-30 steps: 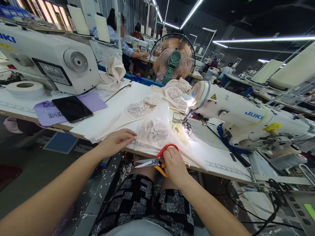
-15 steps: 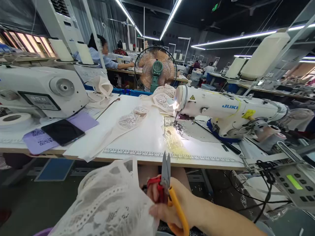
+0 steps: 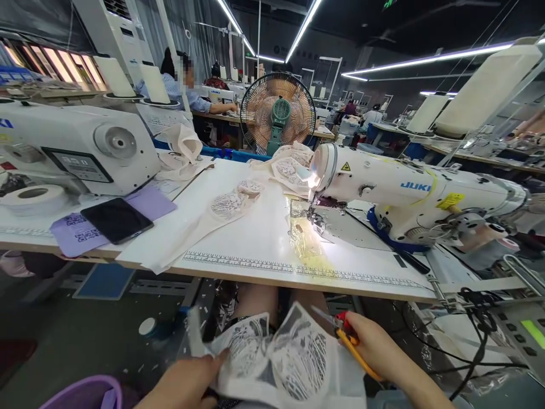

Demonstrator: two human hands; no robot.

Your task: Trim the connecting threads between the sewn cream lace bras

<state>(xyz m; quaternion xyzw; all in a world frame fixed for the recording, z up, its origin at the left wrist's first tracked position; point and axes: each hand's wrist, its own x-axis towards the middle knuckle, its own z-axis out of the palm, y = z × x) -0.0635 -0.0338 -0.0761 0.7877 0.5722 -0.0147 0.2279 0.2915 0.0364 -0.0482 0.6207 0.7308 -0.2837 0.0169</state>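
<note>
A white lace bra [image 3: 298,363] is spread over my lap, below the table's front edge, its two patterned cups facing up. My left hand [image 3: 187,378] pinches its left side, the thumb lying on the fabric beside the cup. At the bra's right side my right hand [image 3: 374,341] is closed around scissors [image 3: 340,326] with red and orange handles. Their blades point up and left, close to the top of the right cup. Whether the blades touch the cloth I cannot tell.
A JUKI sewing machine [image 3: 383,187] stands on the white table [image 3: 238,238], right. Another lace piece [image 3: 225,204] and a phone [image 3: 117,220] lie on the left. Behind is a fan [image 3: 279,111]; a purple bin [image 3: 85,392] sits low left. A co-worker [image 3: 200,102] sits beyond.
The bra, earlier bunched at lower left, now lies spread with both cups showing. My left hand has come into view. My right hand and the scissors moved right, the blades tilting left.
</note>
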